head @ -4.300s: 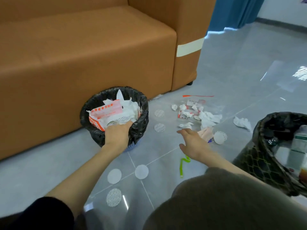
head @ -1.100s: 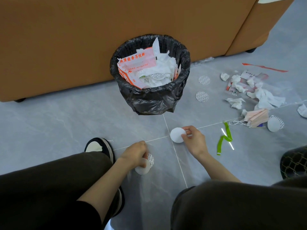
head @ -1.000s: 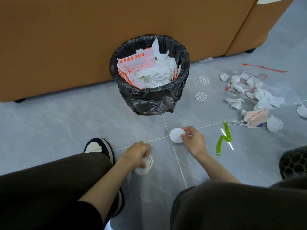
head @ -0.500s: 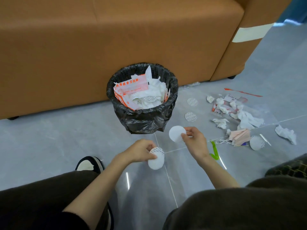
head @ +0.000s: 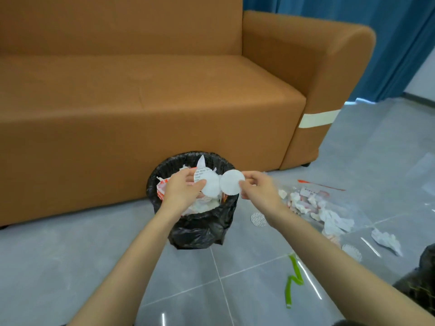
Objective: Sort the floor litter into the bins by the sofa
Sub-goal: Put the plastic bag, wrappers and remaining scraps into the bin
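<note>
Left hand [head: 181, 189]: fingers clamped on left pads [head: 210, 187], over the middle of the bin [head: 197, 231]. Right hand [head: 259, 191] pinches right pad [head: 231, 185] above the rim at 3 o'clock. Risk: bin is heaped and pads are light, so right pad, let go there, may drift or slide off to the floor. More litter [head: 317, 208] lies at 3–4 o'clock of bin. Packet [head: 161, 187] in bin has red print, unreadable.

Light is being reflected by the glossy floor tiles [head: 70, 267]; the bin [head: 200, 231] is being lined with crinkled shiny plastic; soft matt pads [head: 231, 185] are being held before the smooth-skinned sofa [head: 141, 102].
</note>
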`<action>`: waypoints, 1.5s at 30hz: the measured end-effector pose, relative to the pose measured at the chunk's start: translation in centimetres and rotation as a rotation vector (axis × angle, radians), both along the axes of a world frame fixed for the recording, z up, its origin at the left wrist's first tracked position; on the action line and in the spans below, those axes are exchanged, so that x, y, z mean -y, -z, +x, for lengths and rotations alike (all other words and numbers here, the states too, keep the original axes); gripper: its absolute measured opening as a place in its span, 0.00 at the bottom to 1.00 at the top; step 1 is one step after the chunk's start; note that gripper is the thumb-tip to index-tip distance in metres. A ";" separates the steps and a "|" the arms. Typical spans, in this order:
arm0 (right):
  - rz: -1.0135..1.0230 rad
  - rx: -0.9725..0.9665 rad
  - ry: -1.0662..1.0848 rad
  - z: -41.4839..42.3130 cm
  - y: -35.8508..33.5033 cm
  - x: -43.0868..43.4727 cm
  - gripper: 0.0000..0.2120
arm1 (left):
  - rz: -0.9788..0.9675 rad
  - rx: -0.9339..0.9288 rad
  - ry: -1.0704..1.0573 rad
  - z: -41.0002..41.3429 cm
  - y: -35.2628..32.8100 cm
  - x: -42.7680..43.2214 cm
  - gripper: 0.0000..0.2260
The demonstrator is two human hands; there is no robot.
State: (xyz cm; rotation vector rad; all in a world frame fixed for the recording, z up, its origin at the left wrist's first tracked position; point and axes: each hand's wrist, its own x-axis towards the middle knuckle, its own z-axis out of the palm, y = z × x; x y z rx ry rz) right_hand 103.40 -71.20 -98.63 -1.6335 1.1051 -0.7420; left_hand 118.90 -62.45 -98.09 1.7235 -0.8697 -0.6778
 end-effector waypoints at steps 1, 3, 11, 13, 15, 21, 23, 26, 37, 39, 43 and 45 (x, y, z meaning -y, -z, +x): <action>0.020 -0.011 -0.035 0.9 -0.3 0.2 0.14 | 0.032 0.017 -0.009 0.5 0.0 0.4 0.15; 0.055 -0.042 -0.068 2.0 -0.2 0.3 0.16 | 0.132 0.101 0.003 1.1 0.2 0.9 0.22; 0.115 -0.105 0.047 -2.9 3.2 1.4 0.12 | 0.035 0.377 0.096 -2.3 0.2 2.0 0.22; 0.122 -0.148 0.109 -5.5 4.9 1.9 0.11 | -0.002 0.387 0.152 -4.4 0.8 2.8 0.21; 0.133 -0.223 0.146 -7.8 6.7 2.2 0.13 | -0.026 0.389 0.220 -6.3 1.7 3.6 0.21; 0.178 -0.566 0.105 -14.0 11.6 1.8 0.19 | 0.063 0.378 0.401 -11.8 5.8 6.6 0.21; 0.189 -0.711 0.019 -15.2 13.2 1.5 0.21 | 0.124 0.389 0.455 -13.3 7.7 7.5 0.21; 0.216 -0.824 -0.083 -16.2 16.0 1.0 0.29 | 0.228 0.422 0.538 -14.9 10.7 8.2 0.22; 0.101 -0.889 -0.109 -18.0 22.7 0.3 0.22 | 0.454 0.455 0.652 -17.4 17.4 9.9 0.22; 0.084 -0.885 -0.132 -18.2 23.0 0.5 0.16 | 0.465 0.458 0.654 -17.6 18.0 10.3 0.22; -0.098 -0.801 -0.062 -19.0 22.0 1.6 0.11 | 0.454 0.436 0.627 -17.8 18.7 11.3 0.22; -0.236 -0.733 0.018 -19.8 21.0 2.8 0.09 | 0.432 0.417 0.604 -18.0 18.9 12.0 0.22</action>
